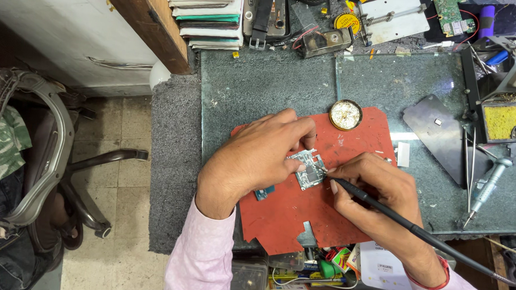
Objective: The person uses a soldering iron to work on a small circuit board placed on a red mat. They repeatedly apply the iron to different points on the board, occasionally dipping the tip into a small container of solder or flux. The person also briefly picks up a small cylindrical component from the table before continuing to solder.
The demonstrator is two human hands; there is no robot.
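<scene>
A small silver circuit board (308, 168) lies on a red work mat (290, 212) in the middle of the bench. My left hand (257, 156) rests on the mat and pins the board's left edge with its fingertips. My right hand (376, 192) grips a black pen-shaped soldering iron (407, 223), whose tip touches the board's right edge. The iron's cable trails off to the lower right. A small blue part (264, 192) peeks out from under my left wrist.
A round brass tin (345, 115) sits at the mat's top edge. At the right stand a holder with a yellow sponge (502, 121), a grey metal plate (435, 134), tweezers and a screwdriver (485, 190). Tools and boards crowd the back. An office chair (52, 155) stands at the left.
</scene>
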